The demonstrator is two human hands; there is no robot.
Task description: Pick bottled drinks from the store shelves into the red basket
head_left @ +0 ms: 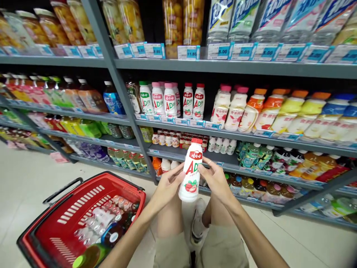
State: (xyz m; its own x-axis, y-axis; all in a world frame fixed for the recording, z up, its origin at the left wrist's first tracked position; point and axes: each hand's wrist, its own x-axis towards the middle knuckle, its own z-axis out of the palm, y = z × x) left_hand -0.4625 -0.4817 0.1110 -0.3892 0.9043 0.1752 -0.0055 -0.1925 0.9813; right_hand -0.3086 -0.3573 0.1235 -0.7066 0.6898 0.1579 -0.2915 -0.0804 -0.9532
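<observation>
Between my two hands I hold a white milk drink bottle (pixel 190 175) with a red cap, its "AD" label and strawberry picture facing me. It tilts slightly, the cap end pointing toward the shelves. My left hand (pixel 170 182) grips its left side, thumb in front and fingers behind. On the other side, my right hand (pixel 216 180) closes round the label's right edge, covering part of the lettering. Beyond, two matching red-capped bottles (pixel 198 102) stand on the middle shelf, beside pink-capped bottles (pixel 170 100) and a green-capped one (pixel 146 97).
A red shopping basket (pixel 44 227) stands on the floor at my left, with several bottles and small packs in it. Grey shelving (pixel 223 66) spans the view, stocked with drinks and fruit jars (pixel 192 26). Price tags (pixel 189 53) line the edges. My knees are bent below.
</observation>
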